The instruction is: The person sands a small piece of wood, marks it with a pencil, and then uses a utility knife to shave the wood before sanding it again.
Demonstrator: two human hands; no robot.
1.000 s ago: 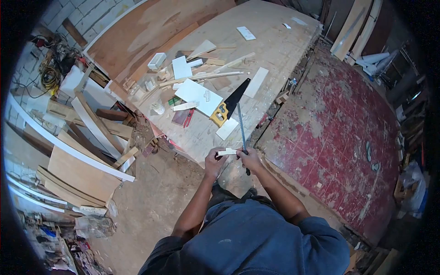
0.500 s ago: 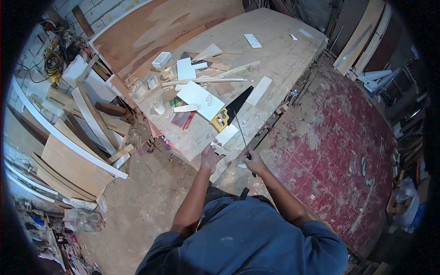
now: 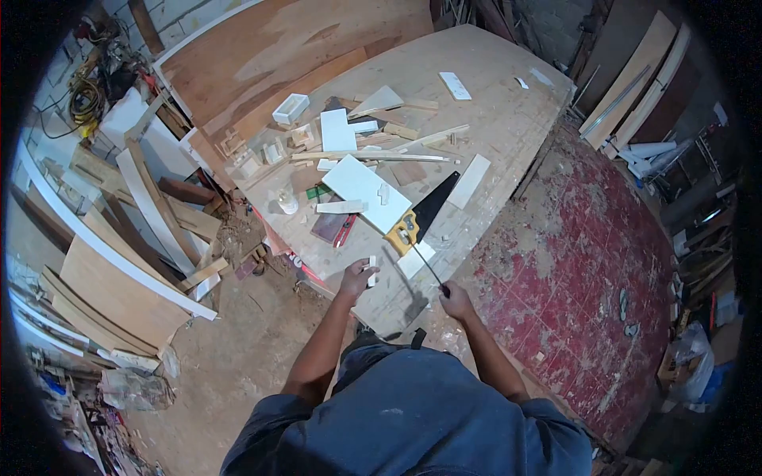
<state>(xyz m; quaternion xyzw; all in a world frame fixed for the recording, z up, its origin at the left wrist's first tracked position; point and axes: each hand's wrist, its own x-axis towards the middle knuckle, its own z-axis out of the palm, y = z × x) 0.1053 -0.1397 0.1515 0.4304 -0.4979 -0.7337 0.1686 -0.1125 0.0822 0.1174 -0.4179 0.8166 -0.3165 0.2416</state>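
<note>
My left hand (image 3: 355, 281), near the front edge of the workbench (image 3: 492, 79), is closed around a small white block (image 3: 372, 271). In my right hand (image 3: 457, 303) is the dark handle of a long thin metal rod (image 3: 429, 267), which looks like a slim file. Its tip points forward and left, overlapping a white piece (image 3: 414, 260) on the bench. Just beyond lies a handsaw (image 3: 435, 205) with a yellow handle and black blade, beside a white board (image 3: 363, 190). Red-handled pliers (image 3: 344, 232) rest left of the saw.
Wood offcuts (image 3: 381, 155) and a small white box (image 3: 290, 108) are scattered farther back. A light strip (image 3: 469, 181) lies right of the saw. Curved panels (image 3: 111, 262) lean at the left; a worn red floor (image 3: 571, 262) is at the right.
My left hand has turned the white block upright and shifted slightly left. My right hand has moved right and down with the rod, away from the block. The view has shifted a little.
</note>
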